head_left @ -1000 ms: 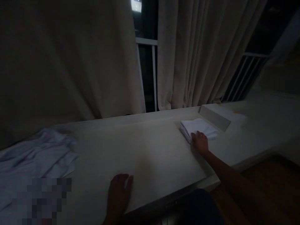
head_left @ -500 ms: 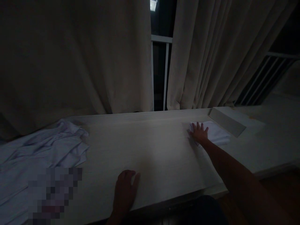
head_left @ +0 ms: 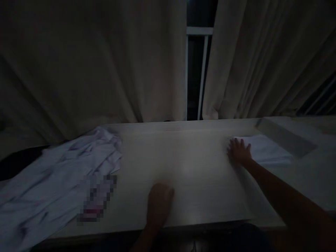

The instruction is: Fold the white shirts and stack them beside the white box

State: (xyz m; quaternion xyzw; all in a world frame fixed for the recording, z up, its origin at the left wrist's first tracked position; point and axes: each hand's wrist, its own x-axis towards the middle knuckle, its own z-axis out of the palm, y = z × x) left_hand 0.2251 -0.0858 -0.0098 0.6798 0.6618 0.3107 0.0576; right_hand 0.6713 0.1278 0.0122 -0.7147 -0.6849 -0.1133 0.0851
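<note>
Since the earlier frames the view has swung leftward, so the folded white cloth [head_left: 265,151] and the right hand [head_left: 239,151] now sit further right in the picture, and the hand has slid to the cloth's left edge. That hand lies flat, fingers [head_left: 236,143] spread, touching the near-left corner of the stack and pinching nothing. The left hand [head_left: 159,204] rests palm down on the bare desk [head_left: 194,175] near its front edge; its fingers look loosely together, though the dim light makes this hard to confirm.

Judging by how things lie, one item is already folded and set at the right end of the desk, just beside a pale box [head_left: 285,134]. A rumpled heap of light garments [head_left: 60,178] at the left end remains untouched and well apart from both hands, so most of the folding seems left to do. Behind the desk hang beige curtains [head_left: 105,63], parted on a dark window frame [head_left: 199,70].
</note>
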